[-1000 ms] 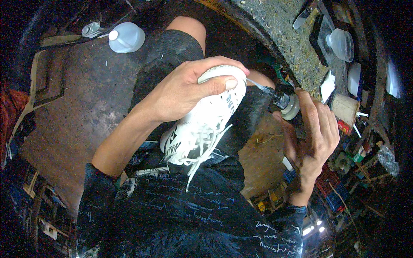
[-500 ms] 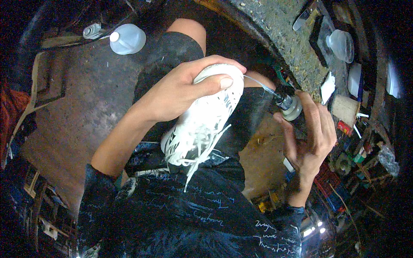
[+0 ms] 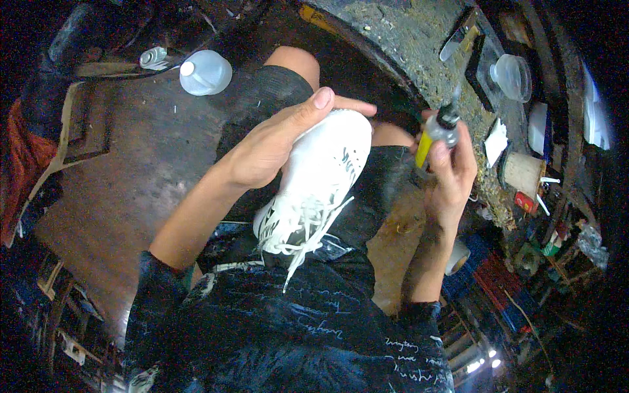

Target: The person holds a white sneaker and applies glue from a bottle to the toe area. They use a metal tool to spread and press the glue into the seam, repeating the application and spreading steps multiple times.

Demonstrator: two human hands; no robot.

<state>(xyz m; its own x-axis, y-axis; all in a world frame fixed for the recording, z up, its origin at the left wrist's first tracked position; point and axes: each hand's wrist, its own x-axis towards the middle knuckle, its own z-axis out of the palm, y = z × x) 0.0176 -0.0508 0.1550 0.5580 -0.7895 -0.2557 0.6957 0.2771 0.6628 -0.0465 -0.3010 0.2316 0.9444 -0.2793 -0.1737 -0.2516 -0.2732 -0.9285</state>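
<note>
My left hand [image 3: 282, 141] grips a white laced sneaker [image 3: 318, 164] along its left side and toe, thumb raised near the toe edge and index finger stretched past it. The sneaker lies over my lap, toe pointing away from me, black markings on its upper and laces hanging loose. To the right, my right hand [image 3: 449, 173] is closed around a small clear bottle [image 3: 427, 143] with a yellow label and black cap, held fairly upright and apart from the sneaker. Its narrow tip is blurred.
A grey, crusted work surface [image 3: 386, 36] curves along the right, carrying a knife [image 3: 457, 42], a clear round container [image 3: 514, 77], white pieces [image 3: 496, 141] and a cream can [image 3: 521, 171]. A translucent jug [image 3: 205, 72] stands on the floor at upper left. An orange cloth [image 3: 29, 154] is at far left.
My right hand has turned the bottle upright and moved it up, away from the toe; the clear strand between them no longer shows. My left thumb has lifted from the shoe's top.
</note>
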